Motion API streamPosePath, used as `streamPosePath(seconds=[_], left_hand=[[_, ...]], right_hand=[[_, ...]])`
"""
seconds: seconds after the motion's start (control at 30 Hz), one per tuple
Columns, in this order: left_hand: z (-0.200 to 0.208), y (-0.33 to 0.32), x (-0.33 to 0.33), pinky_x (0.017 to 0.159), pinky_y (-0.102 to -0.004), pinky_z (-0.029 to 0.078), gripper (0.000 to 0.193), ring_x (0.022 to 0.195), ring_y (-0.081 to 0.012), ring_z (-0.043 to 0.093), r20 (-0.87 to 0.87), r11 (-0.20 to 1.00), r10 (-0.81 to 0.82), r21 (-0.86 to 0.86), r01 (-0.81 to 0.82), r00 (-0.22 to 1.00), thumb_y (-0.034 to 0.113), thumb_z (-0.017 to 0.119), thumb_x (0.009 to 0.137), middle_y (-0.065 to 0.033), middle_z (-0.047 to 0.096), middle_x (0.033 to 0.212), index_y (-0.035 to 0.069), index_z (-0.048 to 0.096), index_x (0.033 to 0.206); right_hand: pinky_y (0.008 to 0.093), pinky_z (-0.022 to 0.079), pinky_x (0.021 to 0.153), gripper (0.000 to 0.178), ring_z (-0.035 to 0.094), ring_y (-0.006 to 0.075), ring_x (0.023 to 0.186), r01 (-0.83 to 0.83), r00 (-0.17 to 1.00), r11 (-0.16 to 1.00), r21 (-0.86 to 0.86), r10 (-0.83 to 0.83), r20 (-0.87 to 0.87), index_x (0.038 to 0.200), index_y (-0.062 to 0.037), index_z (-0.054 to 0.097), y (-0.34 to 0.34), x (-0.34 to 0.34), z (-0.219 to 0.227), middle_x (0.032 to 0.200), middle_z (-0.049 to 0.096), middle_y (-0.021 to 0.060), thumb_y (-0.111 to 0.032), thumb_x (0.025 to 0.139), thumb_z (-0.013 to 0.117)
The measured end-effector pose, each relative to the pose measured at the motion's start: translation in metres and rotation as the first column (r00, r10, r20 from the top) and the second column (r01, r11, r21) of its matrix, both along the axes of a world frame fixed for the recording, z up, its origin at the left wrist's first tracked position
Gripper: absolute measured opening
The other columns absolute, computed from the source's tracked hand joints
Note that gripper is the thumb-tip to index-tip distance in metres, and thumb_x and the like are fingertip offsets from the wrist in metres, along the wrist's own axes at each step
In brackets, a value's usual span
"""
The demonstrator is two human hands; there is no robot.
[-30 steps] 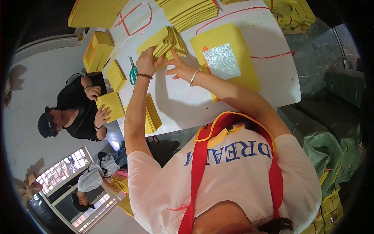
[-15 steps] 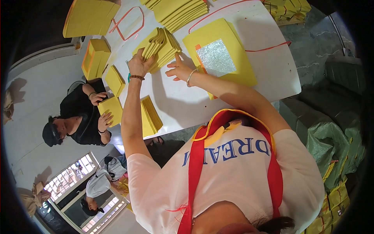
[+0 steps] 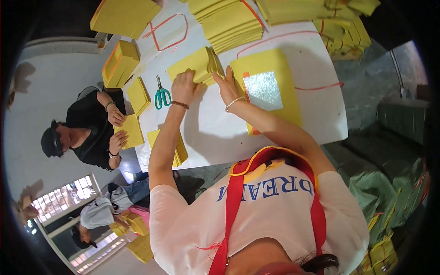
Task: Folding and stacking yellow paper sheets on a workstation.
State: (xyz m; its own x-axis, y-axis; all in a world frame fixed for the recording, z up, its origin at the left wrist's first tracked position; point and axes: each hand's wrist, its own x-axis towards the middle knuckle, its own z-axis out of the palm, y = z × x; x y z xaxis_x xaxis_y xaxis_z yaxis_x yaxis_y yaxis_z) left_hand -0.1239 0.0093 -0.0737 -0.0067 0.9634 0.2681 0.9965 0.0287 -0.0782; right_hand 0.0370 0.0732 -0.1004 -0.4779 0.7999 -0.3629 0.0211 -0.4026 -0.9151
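Note:
A stack of folded yellow papers (image 3: 193,62) lies on the white table (image 3: 220,130), its right end curled up. My left hand (image 3: 184,87) grips the near edge of that stack, fingers bent over it and thumb along the near side. Flat against the stack's right end is my right hand (image 3: 228,90), open with fingers stretched out. Right of it lies a large yellow sheet (image 3: 288,68) bearing a silvery rectangular patch (image 3: 263,90) with an orange strip. Scissors with teal handles (image 3: 162,98) rest left of my left hand.
Further yellow stacks stand at the far side (image 3: 231,27) and along the left edge (image 3: 120,64). A small yellow pile (image 3: 179,151) lies by my left forearm. Red straps (image 3: 172,46) cross the table. A person in black (image 3: 94,130) handles yellow pieces at left; another person sits behind.
The stack, bent up in my left hand before, now lies flatter on the table. My right hand has come against its right end. The scissors have come into full view.

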Motion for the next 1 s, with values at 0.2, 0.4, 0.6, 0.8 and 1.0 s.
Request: streamPosePath(seconds=[0.2,0.4,0.6,0.8,1.0], left_hand=[[0.003,-0.012,0.011,0.092,-0.0426,0.036,0.056,0.110,-0.0347,0.047,0.099,0.997,0.076,-0.010,-0.076,0.992,0.035,0.059,0.078,-0.0183,0.049,0.122,0.001,0.045,0.121],[-0.046,-0.046,-0.044,0.098,-0.0372,0.035,0.093,0.114,-0.0325,0.048,0.786,0.736,0.450,-0.058,-0.674,0.423,0.049,0.067,0.074,-0.0255,0.046,0.126,-0.009,0.026,0.133],[-0.033,-0.022,-0.023,0.087,-0.0307,0.044,0.104,0.108,-0.0257,0.053,0.904,0.646,0.373,-0.415,-0.640,-0.210,0.049,0.073,0.068,-0.0246,0.049,0.120,-0.010,0.020,0.135],[-0.033,-0.027,-0.044,0.076,-0.0269,0.047,0.073,0.086,-0.0192,0.061,0.810,0.784,0.284,-0.504,-0.362,-0.512,0.041,0.073,0.070,-0.0156,0.063,0.094,-0.009,0.046,0.116],[-0.020,-0.020,-0.028,0.076,-0.0268,0.047,0.052,0.082,-0.0175,0.062,0.902,0.829,0.072,-0.292,-0.476,-0.426,0.029,0.071,0.074,-0.0110,0.063,0.093,-0.008,0.054,0.105]], right_hand=[[0.0407,0.020,0.107,0.085,0.020,0.0366,0.133,-0.188,0.969,0.974,0.125,0.162,0.188,0.143,-0.0169,0.016,0.025,-0.030,0.012,0.144,0.016,0.0246,-0.049,0.076,0.057],[0.0361,0.031,0.100,0.068,0.039,0.0297,0.122,-0.152,0.986,0.988,0.030,0.154,-0.057,0.137,-0.0101,0.031,0.022,-0.043,-0.017,0.135,0.037,0.0172,-0.031,0.078,0.058],[0.0326,0.033,0.098,0.059,0.042,0.0230,0.118,-0.125,0.984,0.990,0.059,0.132,-0.122,0.133,-0.0039,0.034,0.035,-0.036,-0.014,0.129,0.043,0.0126,-0.023,0.082,0.057],[0.0320,0.029,0.100,0.058,0.038,0.0213,0.120,-0.162,0.981,0.987,-0.012,0.160,-0.112,0.133,-0.0047,0.034,0.038,-0.034,-0.013,0.131,0.041,0.0110,-0.019,0.082,0.057],[0.0330,0.028,0.102,0.058,0.039,0.0216,0.120,-0.168,0.966,0.983,-0.076,0.149,-0.212,0.134,-0.0033,0.032,0.040,-0.035,-0.024,0.132,0.040,0.0096,-0.017,0.083,0.055]])
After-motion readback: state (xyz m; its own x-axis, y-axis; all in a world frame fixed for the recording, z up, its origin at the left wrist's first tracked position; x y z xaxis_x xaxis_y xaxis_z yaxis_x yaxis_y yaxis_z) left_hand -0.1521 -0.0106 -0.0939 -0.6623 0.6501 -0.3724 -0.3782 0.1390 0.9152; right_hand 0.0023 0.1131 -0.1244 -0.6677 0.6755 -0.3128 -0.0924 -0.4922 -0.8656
